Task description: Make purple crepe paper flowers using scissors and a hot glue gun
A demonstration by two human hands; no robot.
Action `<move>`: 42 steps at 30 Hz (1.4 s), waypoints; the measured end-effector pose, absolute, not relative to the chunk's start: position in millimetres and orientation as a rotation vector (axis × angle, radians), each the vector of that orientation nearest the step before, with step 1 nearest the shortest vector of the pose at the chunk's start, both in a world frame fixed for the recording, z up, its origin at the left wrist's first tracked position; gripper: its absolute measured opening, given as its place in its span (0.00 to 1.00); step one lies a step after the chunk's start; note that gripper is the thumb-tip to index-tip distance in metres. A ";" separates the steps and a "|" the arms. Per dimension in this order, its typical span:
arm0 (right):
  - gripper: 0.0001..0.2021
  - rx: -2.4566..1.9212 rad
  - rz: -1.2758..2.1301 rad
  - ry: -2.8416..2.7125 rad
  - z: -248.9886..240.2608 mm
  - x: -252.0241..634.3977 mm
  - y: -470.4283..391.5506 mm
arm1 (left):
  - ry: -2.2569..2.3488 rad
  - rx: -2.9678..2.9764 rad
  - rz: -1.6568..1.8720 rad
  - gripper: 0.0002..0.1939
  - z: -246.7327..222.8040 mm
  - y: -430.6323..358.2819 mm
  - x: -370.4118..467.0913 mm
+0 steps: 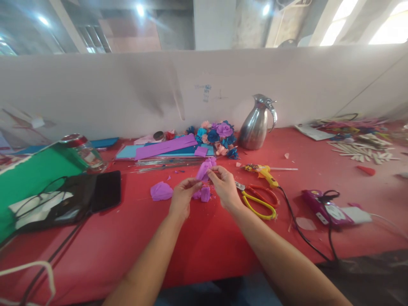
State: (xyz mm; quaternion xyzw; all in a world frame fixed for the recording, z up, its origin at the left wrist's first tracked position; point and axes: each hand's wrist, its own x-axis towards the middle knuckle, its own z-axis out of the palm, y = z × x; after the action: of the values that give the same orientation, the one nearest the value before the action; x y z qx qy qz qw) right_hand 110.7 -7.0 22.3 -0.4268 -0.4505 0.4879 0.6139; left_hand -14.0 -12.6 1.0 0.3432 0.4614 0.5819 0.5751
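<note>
Between my two hands is a piece of purple crepe paper [202, 170], raised a little above the red table. My left hand [185, 192] pinches its lower left edge with thumb and fingertips. On its right side, the thumb and fingers of my right hand [223, 183] close on the same piece. Below them lie small folded purple pieces [205, 194], and left of these a rounded purple petal [161, 191]. Red-and-yellow handled pliers [259, 202] rest just right of my right hand, partly behind it. A yellow glue gun [266, 173] lies beyond them.
Paper flowers [219, 135] in purple, blue and pink sit at the back beside a steel jug [256, 123]. Purple strips [165, 146] lie over blue sheets, with wires in front. A phone [106, 191] and glass jar [87, 153] stand left; a purple power socket [327, 208] with cords lies right.
</note>
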 end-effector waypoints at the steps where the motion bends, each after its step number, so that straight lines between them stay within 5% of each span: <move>1: 0.11 -0.981 1.123 -1.040 22.0 110.6 -6.9 | 1.080 0.800 1.365 0.16 0.5 -12.4 -14.2; 18: 0.10 -0.951 1.130 -1.050 23.9 111.8 -8.6 | 1.022 0.755 1.340 0.14 3.8 -12.9 -15.3; 31: 0.04 -0.917 1.447 -1.053 31.2 119.5 -8.1 | 0.954 0.762 1.313 0.11 18.1 -16.5 -16.1; 42: 0.10 -0.849 1.356 -0.933 40.5 136.6 -0.8 | 0.957 0.740 1.296 0.13 9.4 -12.6 -19.5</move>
State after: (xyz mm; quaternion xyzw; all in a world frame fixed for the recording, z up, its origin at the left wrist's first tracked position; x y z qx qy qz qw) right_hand 136.6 -0.8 40.5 -0.3664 -0.4027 0.5852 0.6009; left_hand -19.5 -12.6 9.4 0.3233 0.4181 0.5665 0.6323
